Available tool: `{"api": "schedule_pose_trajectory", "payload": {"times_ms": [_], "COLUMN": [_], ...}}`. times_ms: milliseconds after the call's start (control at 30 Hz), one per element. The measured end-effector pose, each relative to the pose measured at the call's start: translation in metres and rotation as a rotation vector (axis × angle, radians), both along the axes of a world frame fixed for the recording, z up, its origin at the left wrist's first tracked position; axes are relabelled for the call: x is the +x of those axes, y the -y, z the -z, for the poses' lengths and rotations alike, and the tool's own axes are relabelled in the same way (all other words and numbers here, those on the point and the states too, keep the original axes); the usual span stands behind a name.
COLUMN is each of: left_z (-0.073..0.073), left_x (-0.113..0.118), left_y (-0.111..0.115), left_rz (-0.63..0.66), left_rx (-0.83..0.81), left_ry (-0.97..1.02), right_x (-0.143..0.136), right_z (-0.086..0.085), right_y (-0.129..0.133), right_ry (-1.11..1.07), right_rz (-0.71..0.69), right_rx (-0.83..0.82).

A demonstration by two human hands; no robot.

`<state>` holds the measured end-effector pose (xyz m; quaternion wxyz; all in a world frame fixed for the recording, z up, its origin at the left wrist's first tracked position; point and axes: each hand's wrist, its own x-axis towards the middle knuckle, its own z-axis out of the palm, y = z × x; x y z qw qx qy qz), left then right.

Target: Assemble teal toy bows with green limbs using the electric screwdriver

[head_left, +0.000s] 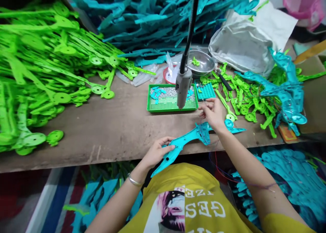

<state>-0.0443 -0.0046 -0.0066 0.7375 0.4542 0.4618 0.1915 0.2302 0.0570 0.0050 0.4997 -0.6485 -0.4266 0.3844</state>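
While gripping the teal part [187, 139] at lower centre with left hand [159, 153], pinching something tiny in right hand [212, 114] beside the tray [152, 107], likely fitting a screw next, needing careful alignment.

A big heap of green plastic parts [38, 73] covers the left of the tabletop [114, 131], and a pile of teal parts [158, 19] lies along the back. A green tray [168, 105] full of small screws sits at the middle, with a smaller teal tray [205, 90] just beside it on the right. Behind them stand a metal bowl [203, 61] and a white sack [244, 39]. A hanging screwdriver [183, 87] dangles over the green tray. More green and teal pieces [254, 94] lie jumbled on the right.
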Motion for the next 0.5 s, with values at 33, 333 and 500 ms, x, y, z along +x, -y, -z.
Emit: {"api": "schedule_pose_trajectory", "payload": {"times_ms": [33, 333, 500], "left_z": [0.000, 0.002, -0.003], "left_x": [0.000, -0.014, -0.038], "left_y": [-0.002, -0.022, -0.033], "left_rz": [-0.007, -0.054, -0.068], "left_rx": [-0.008, -0.107, -0.072], "left_ry": [0.011, 0.020, -0.094], "right_x": [0.005, 0.022, 0.027], "right_z": [-0.003, -0.059, -0.026], "right_y": [0.006, 0.140, 0.176], "right_ry": [-0.032, 0.086, 0.437], "right_rz": [0.047, -0.253, -0.668], "right_rx": [0.041, 0.274, 0.298]}}
